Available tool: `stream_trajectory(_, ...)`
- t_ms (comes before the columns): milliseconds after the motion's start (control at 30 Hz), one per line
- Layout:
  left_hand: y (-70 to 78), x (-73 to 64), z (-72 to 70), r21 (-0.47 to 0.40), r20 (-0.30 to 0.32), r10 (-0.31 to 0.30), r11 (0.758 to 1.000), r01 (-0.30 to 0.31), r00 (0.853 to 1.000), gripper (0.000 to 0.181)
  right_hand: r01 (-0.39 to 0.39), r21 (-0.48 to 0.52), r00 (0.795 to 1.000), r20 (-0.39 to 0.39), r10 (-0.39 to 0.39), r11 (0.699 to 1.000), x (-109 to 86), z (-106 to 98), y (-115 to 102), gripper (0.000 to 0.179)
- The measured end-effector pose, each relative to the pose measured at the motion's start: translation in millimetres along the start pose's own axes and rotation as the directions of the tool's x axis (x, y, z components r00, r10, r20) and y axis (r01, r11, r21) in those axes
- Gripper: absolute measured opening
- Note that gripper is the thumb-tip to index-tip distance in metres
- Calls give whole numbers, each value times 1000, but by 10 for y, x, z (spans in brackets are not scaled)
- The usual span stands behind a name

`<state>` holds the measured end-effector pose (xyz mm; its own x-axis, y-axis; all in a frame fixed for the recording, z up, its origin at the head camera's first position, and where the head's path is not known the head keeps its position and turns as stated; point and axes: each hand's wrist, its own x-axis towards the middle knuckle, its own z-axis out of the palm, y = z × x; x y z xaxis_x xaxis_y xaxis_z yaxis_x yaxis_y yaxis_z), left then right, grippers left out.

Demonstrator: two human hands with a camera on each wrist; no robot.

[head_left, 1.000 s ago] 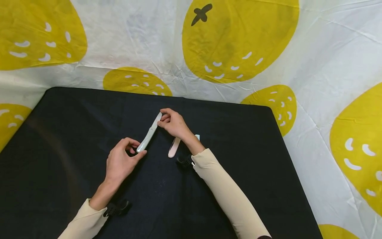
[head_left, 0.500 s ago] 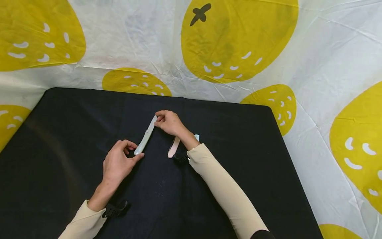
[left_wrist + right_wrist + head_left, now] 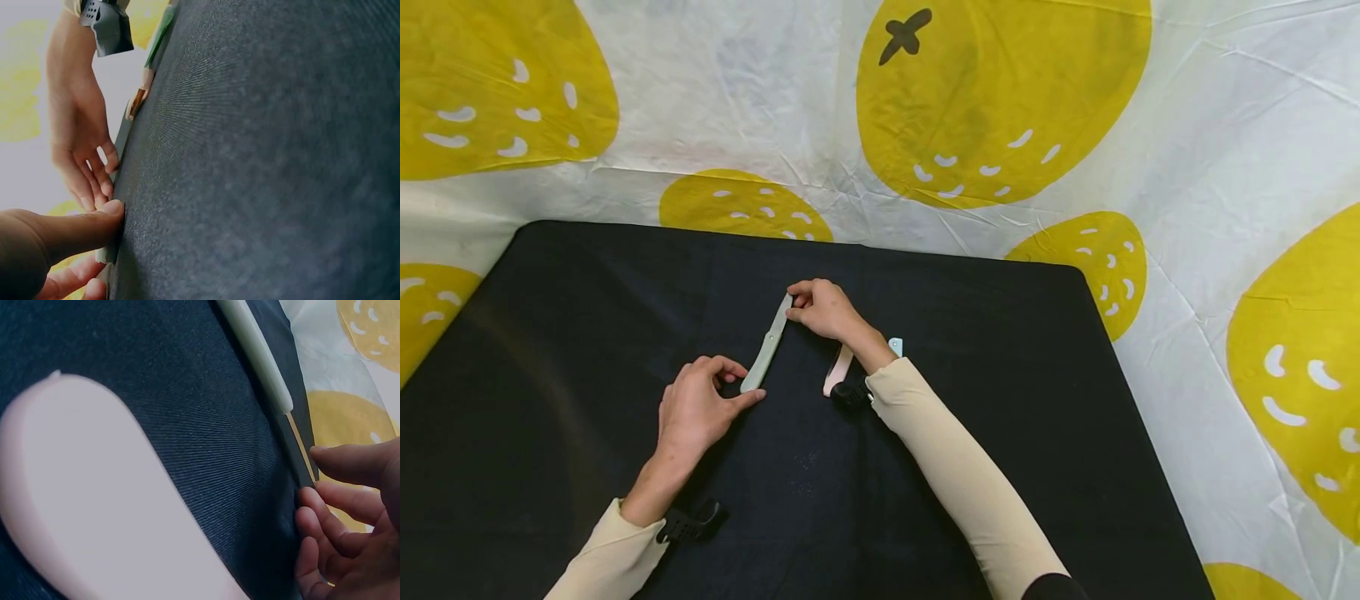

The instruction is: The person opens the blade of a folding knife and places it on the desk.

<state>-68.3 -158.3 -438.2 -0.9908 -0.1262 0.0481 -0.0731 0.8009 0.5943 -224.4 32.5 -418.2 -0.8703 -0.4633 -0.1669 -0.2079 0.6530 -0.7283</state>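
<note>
Sleeves (image 3: 962, 475) in cream ran up from the bottom edge of my head view, a black wrist mount (image 3: 688, 523) beside the left one. Above that, left of centre, I watched the left hand (image 3: 696, 408) pinch the lower end of a pale green folding knife (image 3: 765, 354) between thumb and fingers. The knife slanted up to the right, just left of the frame's middle; I couldn't tell whether it touched the black worktop (image 3: 1000, 375). To its right lay a pink handle (image 3: 840, 369) and a pale blue piece (image 3: 896, 346), both partly behind the right forearm (image 3: 868, 350); whether they joined was hidden from me. Farther up, the right hand (image 3: 827, 310) pinched the knife's thin blade (image 3: 782, 314) near its end. Beyond the far edge, a white sheet (image 3: 737, 83) with yellow shapes filled the top of the frame.
</note>
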Motion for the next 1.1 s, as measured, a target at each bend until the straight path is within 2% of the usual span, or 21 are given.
stream_trajectory(233,-11,28,-13,15,17,5,1000,-5,1000,37,-27,-34,1000,3,27,999,12,12,19,42)
stream_trajectory(533,-4,30,-40,17,41,-1,1000,0,999,40,-15,-72,1000,23,17,997,8,14,8,45)
stream_trajectory(767,41,31,-39,14,42,17,1000,-17,999,44,-7,-21,1000,-9,7,1000,-50,-40,24,40)
stream_trajectory(933,120,31,-5,18,-37,74,997,-73,997,47,-4,53,999,-52,7,999,-163,-144,47,34)
stream_trajectory(1100,219,64,59,-4,-144,175,984,-178,974,43,-4,96,994,-110,15,995,-300,-261,101,31)
